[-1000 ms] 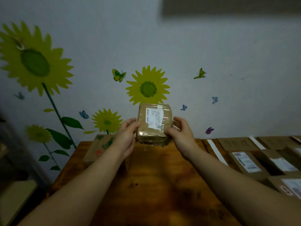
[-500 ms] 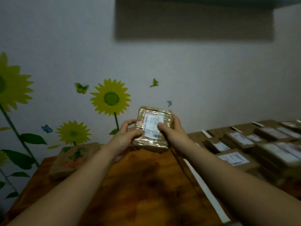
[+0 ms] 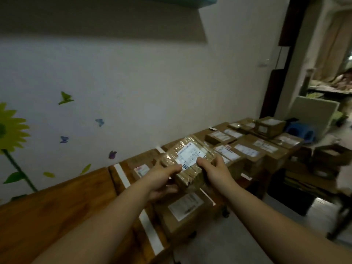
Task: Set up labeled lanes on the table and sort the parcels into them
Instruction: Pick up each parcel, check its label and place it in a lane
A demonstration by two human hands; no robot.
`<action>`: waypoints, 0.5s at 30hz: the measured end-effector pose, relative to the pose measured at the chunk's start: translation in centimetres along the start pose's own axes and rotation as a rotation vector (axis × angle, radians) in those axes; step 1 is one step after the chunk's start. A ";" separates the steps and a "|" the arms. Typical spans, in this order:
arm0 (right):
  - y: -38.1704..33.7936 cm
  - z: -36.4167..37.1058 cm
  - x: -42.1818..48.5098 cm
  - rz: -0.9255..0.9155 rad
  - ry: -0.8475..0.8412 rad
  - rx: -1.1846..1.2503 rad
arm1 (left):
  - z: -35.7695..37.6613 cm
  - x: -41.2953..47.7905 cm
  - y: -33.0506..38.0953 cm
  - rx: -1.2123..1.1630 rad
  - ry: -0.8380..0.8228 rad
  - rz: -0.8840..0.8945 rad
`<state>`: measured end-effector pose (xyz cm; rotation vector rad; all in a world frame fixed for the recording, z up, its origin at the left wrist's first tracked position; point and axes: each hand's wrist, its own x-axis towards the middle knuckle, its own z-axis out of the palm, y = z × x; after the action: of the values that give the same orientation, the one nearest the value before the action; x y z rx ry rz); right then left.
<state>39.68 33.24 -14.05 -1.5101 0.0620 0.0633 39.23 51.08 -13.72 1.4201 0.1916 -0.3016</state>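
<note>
Left grip (image 3: 162,179) and right grip (image 3: 217,170) clamp the parcel (image 3: 187,161) by opposite edges, over the table (image 3: 57,216). Tape-wrapped, it looks slick, stiff and light; edge holds suit it.

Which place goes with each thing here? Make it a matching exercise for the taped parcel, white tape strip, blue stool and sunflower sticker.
Things:
1. taped parcel
2. white tape strip
3. blue stool
4. sunflower sticker

Places:
A. on the wall, far left
B. held between the left hand and the right hand
C. past the table's far end
D. stuck across the wooden table

Pairs: 1-B, 2-D, 3-C, 4-A
</note>
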 end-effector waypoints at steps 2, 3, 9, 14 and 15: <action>0.2 -3.9 1.0 0.007 0.015 -0.062 | 3.9 2.0 -0.5 -0.008 0.027 0.016; 0.1 -5.6 1.6 0.012 0.035 -0.100 | 5.3 3.0 -0.8 -0.010 0.056 0.020; 0.5 -11.7 5.3 0.055 0.001 -0.183 | 10.6 8.3 -0.9 -0.043 0.072 -0.004; 1.2 -12.8 9.8 0.046 0.016 -0.253 | 12.0 13.9 -1.1 0.096 0.033 0.026; 1.1 -12.8 10.9 0.037 0.015 -0.287 | 12.0 15.2 -1.0 0.123 0.025 0.034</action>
<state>50.47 20.55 -16.74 -1.7965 0.0961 0.0933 52.73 37.72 -17.64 1.5477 0.1711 -0.2712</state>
